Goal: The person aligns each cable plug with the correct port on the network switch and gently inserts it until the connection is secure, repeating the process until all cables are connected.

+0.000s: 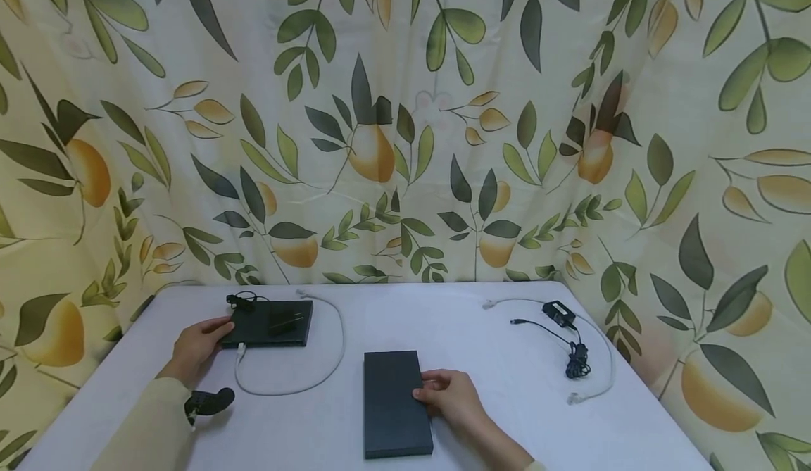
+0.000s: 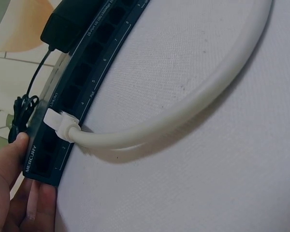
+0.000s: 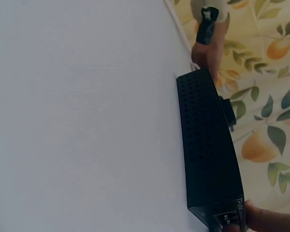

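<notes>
At the table's left, my left hand (image 1: 195, 348) grips the short end of a black network switch (image 1: 291, 324), thumb on its top edge. MERCURY shows on its front in the left wrist view, and a white network cable (image 2: 183, 113) has its plug (image 2: 63, 126) in a port near that end. On top of the switch lie a black power adapter (image 2: 70, 24) and its bundled cord (image 2: 21, 113). My right hand (image 1: 453, 402) pinches the right long edge of a dark flat device (image 1: 394, 400). The right wrist view shows this device's perforated side (image 3: 198, 125) and, at its near end, ports.
To the right lie a small black adapter (image 1: 559, 314) with a coiled black cord (image 1: 578, 362), and a second white network cable (image 1: 613, 365) curving around them. The first white cable loops between the switch and the dark device. A patterned curtain (image 1: 405, 140) hangs behind the white table (image 1: 481, 316).
</notes>
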